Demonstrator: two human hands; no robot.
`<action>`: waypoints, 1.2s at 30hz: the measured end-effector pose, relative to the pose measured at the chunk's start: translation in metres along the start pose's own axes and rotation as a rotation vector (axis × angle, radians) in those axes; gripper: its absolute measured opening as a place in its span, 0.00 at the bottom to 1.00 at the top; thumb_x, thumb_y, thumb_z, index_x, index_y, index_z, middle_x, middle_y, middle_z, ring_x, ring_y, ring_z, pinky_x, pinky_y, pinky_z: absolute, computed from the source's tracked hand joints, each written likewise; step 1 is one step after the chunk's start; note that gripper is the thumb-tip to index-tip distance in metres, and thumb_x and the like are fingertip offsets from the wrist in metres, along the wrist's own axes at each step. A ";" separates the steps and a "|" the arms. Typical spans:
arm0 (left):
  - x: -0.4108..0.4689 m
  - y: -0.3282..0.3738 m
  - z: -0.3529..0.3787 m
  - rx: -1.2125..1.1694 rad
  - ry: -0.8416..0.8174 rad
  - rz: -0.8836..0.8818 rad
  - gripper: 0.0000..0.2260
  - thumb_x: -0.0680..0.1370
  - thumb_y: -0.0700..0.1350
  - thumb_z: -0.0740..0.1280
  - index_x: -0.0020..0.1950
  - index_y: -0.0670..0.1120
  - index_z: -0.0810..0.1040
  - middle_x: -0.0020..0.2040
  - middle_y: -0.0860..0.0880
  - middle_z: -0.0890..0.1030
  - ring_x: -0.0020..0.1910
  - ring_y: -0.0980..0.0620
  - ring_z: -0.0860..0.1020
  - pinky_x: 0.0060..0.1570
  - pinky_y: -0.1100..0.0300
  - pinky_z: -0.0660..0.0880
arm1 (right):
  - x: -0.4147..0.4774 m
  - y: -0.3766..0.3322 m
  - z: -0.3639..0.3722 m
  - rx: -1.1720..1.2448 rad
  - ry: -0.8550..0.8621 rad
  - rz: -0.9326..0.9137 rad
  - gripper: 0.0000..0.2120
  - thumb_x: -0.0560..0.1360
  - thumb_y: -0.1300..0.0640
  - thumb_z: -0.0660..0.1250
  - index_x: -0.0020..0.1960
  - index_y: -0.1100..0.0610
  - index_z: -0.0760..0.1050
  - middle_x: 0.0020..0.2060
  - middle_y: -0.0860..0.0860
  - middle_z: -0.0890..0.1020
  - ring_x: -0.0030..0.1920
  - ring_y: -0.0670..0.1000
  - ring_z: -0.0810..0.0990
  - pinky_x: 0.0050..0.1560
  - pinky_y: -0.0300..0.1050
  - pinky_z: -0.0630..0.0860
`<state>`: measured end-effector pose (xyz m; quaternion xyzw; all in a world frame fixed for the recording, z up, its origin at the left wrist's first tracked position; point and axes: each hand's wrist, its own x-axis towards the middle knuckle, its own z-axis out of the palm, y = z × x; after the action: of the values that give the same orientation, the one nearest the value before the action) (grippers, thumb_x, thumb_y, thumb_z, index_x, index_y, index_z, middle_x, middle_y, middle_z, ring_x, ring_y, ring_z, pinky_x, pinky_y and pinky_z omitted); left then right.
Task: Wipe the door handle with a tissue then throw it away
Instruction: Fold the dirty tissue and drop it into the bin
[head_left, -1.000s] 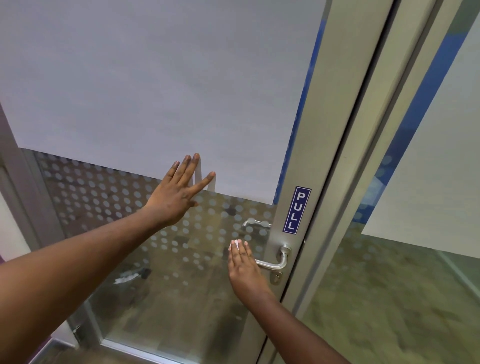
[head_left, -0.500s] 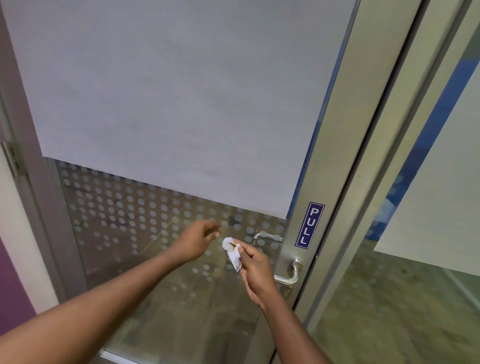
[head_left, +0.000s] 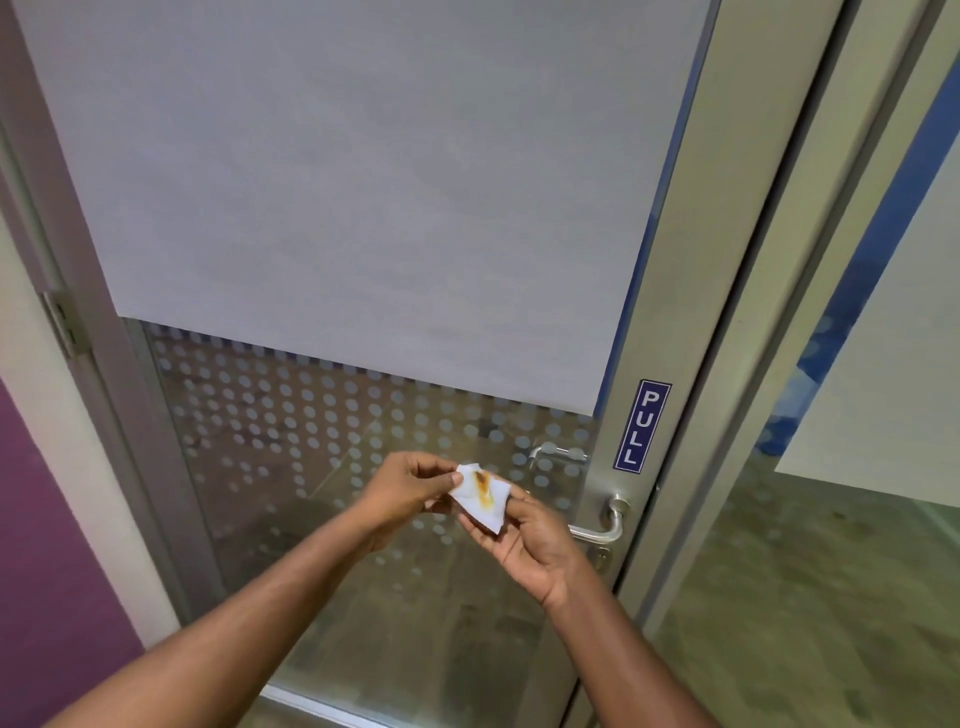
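Left hand (head_left: 402, 488) has come off the glass and now pinches the tissue (head_left: 480, 493) together with the right hand (head_left: 524, 540), just left of the door handle (head_left: 597, 530). Brown smear shows on tissue; wipe looks done, binning is next.

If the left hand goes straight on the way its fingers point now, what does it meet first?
The left hand points rightward at the tissue, which it already pinches. Beyond that, it would probably meet the right hand's fingers, then perhaps the door handle; depth is unclear.
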<state>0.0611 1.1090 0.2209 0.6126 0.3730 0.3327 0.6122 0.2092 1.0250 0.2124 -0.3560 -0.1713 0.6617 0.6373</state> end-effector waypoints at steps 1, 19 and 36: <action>0.000 0.000 0.001 0.019 0.024 -0.002 0.05 0.74 0.37 0.69 0.47 0.39 0.84 0.43 0.42 0.86 0.41 0.47 0.82 0.49 0.49 0.79 | -0.002 0.000 0.001 -0.030 0.020 0.005 0.17 0.76 0.72 0.55 0.48 0.60 0.81 0.43 0.59 0.86 0.42 0.54 0.85 0.46 0.48 0.81; -0.018 -0.009 0.025 0.044 0.374 -0.075 0.05 0.76 0.33 0.65 0.40 0.37 0.75 0.33 0.41 0.80 0.24 0.53 0.79 0.28 0.58 0.80 | 0.005 0.012 -0.025 -0.295 0.298 -0.141 0.04 0.74 0.67 0.69 0.41 0.61 0.79 0.32 0.54 0.79 0.31 0.46 0.76 0.29 0.33 0.77; -0.063 -0.021 -0.054 0.089 0.526 -0.049 0.08 0.66 0.29 0.74 0.38 0.41 0.80 0.35 0.44 0.81 0.35 0.50 0.78 0.38 0.63 0.77 | 0.044 0.086 0.053 -0.990 0.235 -0.535 0.06 0.73 0.61 0.70 0.48 0.59 0.84 0.41 0.52 0.86 0.38 0.45 0.81 0.35 0.28 0.71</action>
<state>-0.0181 1.0810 0.2045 0.5223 0.5484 0.4487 0.4744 0.1133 1.0679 0.1792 -0.6273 -0.4730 0.2744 0.5545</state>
